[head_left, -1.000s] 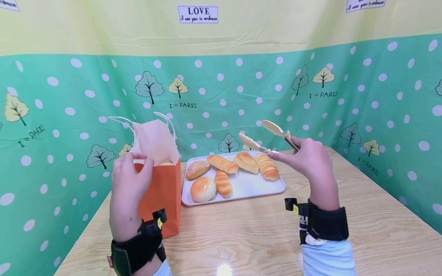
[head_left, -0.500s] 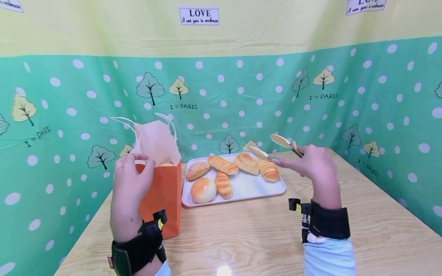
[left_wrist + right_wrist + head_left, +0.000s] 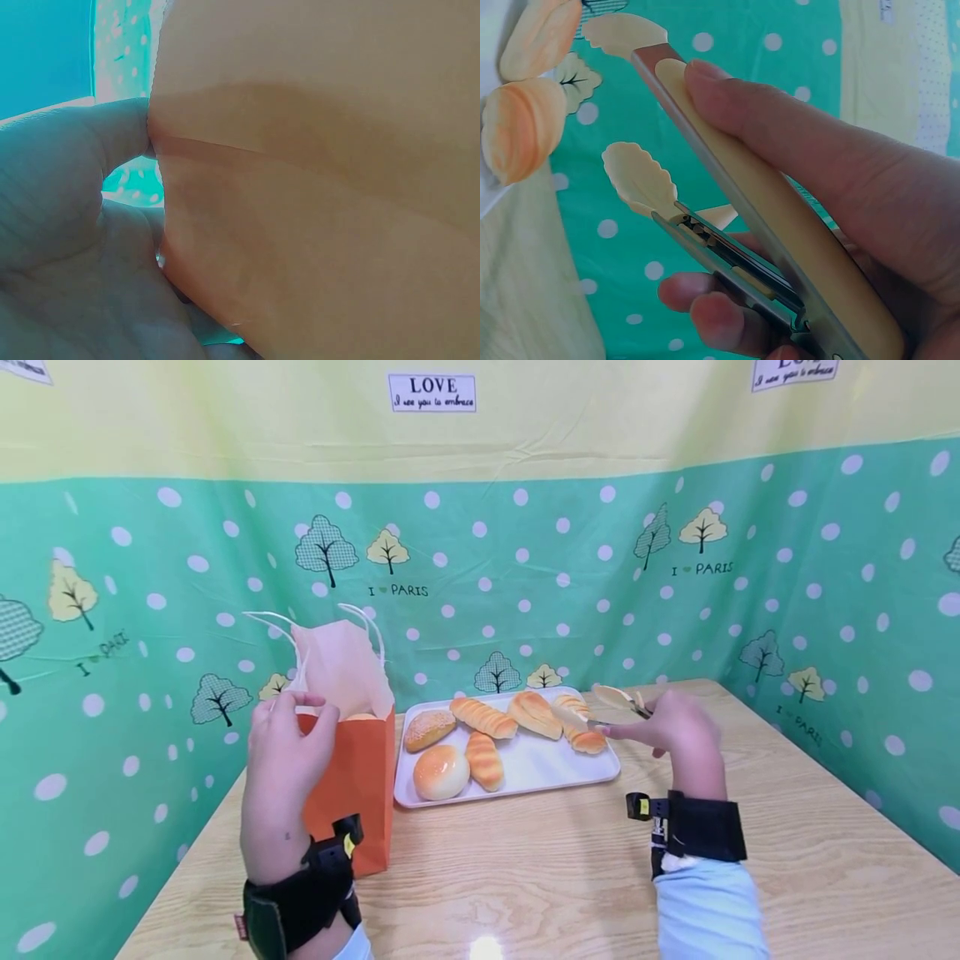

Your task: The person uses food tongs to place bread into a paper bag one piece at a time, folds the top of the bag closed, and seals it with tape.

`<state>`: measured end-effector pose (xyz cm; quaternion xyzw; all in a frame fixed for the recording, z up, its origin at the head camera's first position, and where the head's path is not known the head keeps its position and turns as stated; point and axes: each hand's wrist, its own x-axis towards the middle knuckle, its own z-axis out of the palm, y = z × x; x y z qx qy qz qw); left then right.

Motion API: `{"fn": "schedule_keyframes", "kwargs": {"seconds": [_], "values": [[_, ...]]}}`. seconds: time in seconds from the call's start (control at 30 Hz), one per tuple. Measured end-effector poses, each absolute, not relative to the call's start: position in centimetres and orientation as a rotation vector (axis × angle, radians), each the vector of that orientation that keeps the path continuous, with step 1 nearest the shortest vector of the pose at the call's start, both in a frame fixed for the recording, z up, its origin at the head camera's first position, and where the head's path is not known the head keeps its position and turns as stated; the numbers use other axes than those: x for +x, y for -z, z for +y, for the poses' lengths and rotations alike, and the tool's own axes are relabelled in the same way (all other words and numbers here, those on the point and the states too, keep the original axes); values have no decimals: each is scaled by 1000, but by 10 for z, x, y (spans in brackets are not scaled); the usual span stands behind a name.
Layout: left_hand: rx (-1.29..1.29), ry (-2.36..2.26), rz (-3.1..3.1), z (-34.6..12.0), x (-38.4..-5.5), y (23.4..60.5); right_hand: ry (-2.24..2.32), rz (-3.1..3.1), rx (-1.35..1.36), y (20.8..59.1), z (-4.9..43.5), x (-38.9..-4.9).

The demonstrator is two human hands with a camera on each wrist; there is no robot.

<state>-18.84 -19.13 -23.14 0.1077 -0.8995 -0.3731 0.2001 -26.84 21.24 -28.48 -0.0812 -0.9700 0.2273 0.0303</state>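
The grip of the right hand [image 3: 682, 727] is clamped round the tongs [image 3: 780, 217], tips apart, one partly covering the rightmost roll [image 3: 587, 742] on the tray [image 3: 547, 771]. The left hand [image 3: 287, 756], fingertips partly hidden, pinches the orange bag [image 3: 352, 793].

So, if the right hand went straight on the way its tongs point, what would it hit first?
Probably the ridged roll at the right end of the tray: in the head view, one tip of the tongs overlaps it. Depth is unclear, so I can't tell whether they touch.
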Motion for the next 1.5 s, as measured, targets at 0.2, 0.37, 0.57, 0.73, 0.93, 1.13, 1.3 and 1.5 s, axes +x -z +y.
{"fn": "schedule_keyframes", "kwargs": {"seconds": [0.2,0.37,0.57,0.73,0.93,1.13,1.3,1.5], "values": [[294,1046,-2509,-191,-189,231,-687,-3027,-284,296,214,-277],[286,1042,-2507,-190,-190,231,-676,-3061,-303,304,214,-282],[282,1042,-2510,-190,-189,232,-649,-3094,-301,309,216,-287],[276,1040,-2506,-190,-189,232,-674,-3090,-310,308,218,-286],[268,1035,-2508,-190,-189,232,-691,-3101,-321,306,218,-284],[271,1039,-2512,-190,-189,232,-653,-3106,-336,307,216,-284],[267,1033,-2516,-190,-189,232,-631,-3095,-336,307,216,-282],[259,1026,-2516,-189,-189,233,-655,-3081,-333,308,216,-281]]}}
